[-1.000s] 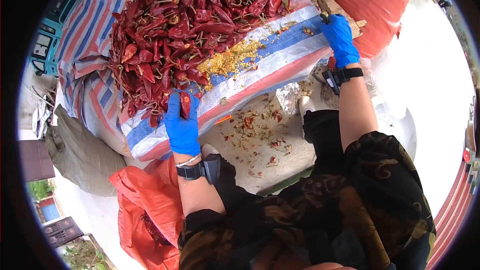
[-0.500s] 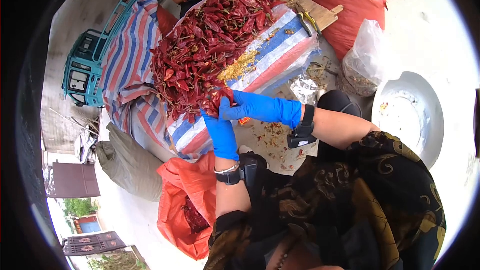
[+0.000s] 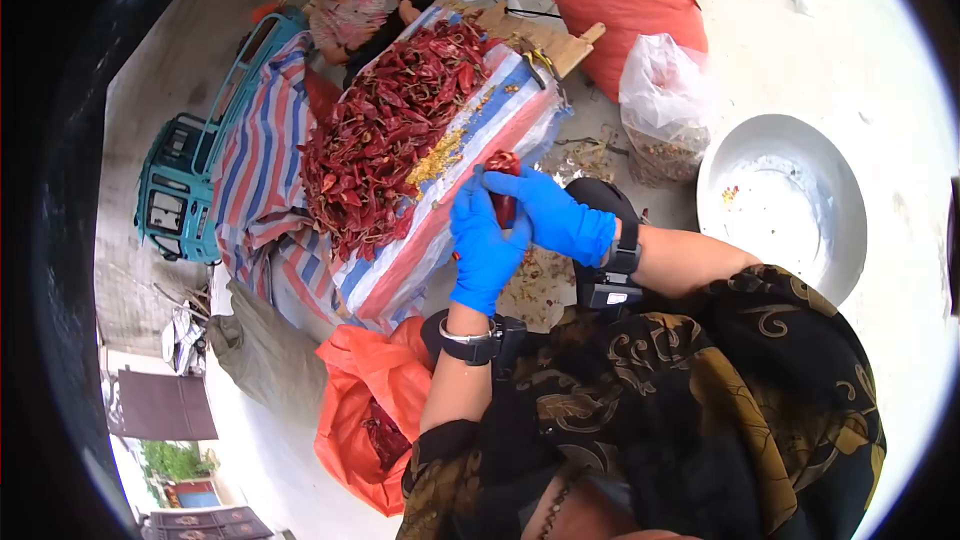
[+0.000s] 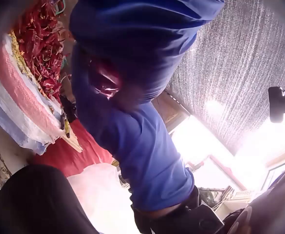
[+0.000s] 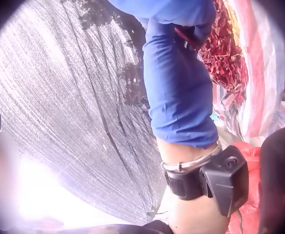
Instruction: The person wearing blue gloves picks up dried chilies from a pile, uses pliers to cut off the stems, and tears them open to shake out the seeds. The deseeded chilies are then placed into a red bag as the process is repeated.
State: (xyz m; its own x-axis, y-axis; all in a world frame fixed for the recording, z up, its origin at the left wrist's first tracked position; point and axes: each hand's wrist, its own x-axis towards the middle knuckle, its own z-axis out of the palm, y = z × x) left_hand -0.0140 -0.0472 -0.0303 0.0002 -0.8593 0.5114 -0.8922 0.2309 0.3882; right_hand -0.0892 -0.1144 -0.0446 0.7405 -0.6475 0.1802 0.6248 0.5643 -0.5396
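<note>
Both hands, in blue gloves, meet in front of the body in the head view. My left hand (image 3: 487, 252) and my right hand (image 3: 555, 212) grip dried red chilies (image 3: 503, 162) between them; the fingers hide part of these. Glossy red chili skin (image 4: 105, 80) shows between the gloves in the left wrist view. Beyond the hands, a large heap of dried red chilies (image 3: 375, 145) covers a striped sheet (image 3: 520, 118). Yellow seeds (image 3: 437, 162) are scattered along the heap's near side. Pliers-like cutters (image 3: 541, 62) lie at the sheet's far right corner, apart from both hands.
An open red sack (image 3: 345, 390) with chilies inside stands below the sheet's left end. To the right are a wide metal basin (image 3: 845, 190), a clear plastic bag (image 3: 660, 90) and a full red sack (image 3: 620, 0). Another person (image 3: 350, 15) sits behind the heap.
My right hand has left the cutters on the board and joined the left hand at the chilies. Both hands have then drawn back from the heap, holding chilies, while the head view shifted.
</note>
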